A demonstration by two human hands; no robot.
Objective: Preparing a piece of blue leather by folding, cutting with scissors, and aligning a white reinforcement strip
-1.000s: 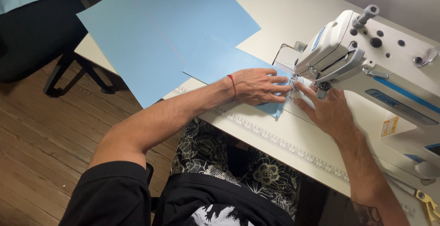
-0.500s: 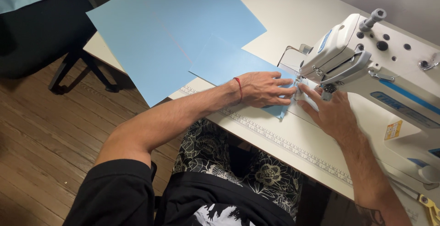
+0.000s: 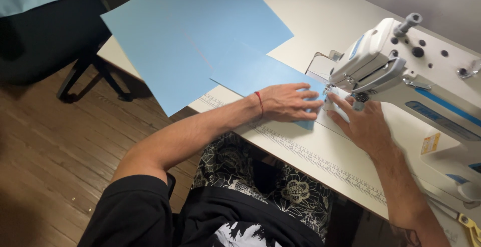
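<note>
My left hand [image 3: 290,102] lies flat, fingers together, on a light blue sheet [image 3: 250,71] at the needle of a white sewing machine [image 3: 401,71]. A red string circles that wrist. My right hand [image 3: 363,124] rests flat on the white table [image 3: 310,14] just right of the needle, fingers pointing at the presser foot [image 3: 328,99] and touching the sheet's edge. Neither hand grips anything; both press down on the material.
Larger light blue sheets [image 3: 185,26] lie spread over the table's far left and overhang its edge. A printed ruler strip [image 3: 310,154] runs along the near edge. A dark chair [image 3: 45,36] stands on the wooden floor at left. Yellow-handled scissors [image 3: 471,224] lie at lower right.
Both hands and the sheet keep the same place at the needle; only the view has shifted slightly.
</note>
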